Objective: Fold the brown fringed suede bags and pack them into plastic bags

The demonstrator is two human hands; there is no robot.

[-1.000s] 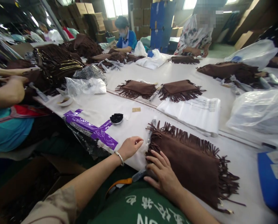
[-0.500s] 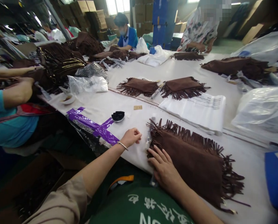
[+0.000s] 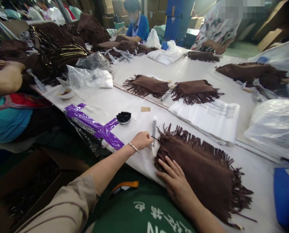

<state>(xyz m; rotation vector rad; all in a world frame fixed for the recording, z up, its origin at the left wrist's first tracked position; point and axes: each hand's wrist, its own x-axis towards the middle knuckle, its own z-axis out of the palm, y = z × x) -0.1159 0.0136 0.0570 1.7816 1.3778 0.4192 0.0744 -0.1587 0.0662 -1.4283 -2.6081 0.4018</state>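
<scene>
A brown fringed suede-like bag (image 3: pixel 200 165) lies flat in front of me, its strips fanned along the edges. My right hand (image 3: pixel 175 176) rests on its near left corner with fingers stretched out and apart. Just left of the bag, my left hand (image 3: pixel 142 140) is closed in a pinch on a thin dark fringe strand (image 3: pixel 154 138) that runs out from the bag's left edge. Beside these fingers a narrow clear plastic-wrapped strip (image 3: pixel 154 129) lies on the table, partly covered by the hand and fringe.
A small dish of black material (image 3: pixel 123 117), a tan tag (image 3: pixel 145 109) and purple tape (image 3: pixel 103 131) are on the white table (image 3: pixel 132 142). Beyond lie two fringed bags (image 3: pixel 195 90) and white plastic sheets (image 3: pixel 207 118). Co-workers (image 3: pixel 137 27) work around the table; a cardboard box (image 3: pixel 62 181) stands below left.
My left hand has moved slightly right to the bag's left edge and now pinches a fringe strand. My right hand stays on the bag. The view has shifted slightly.
</scene>
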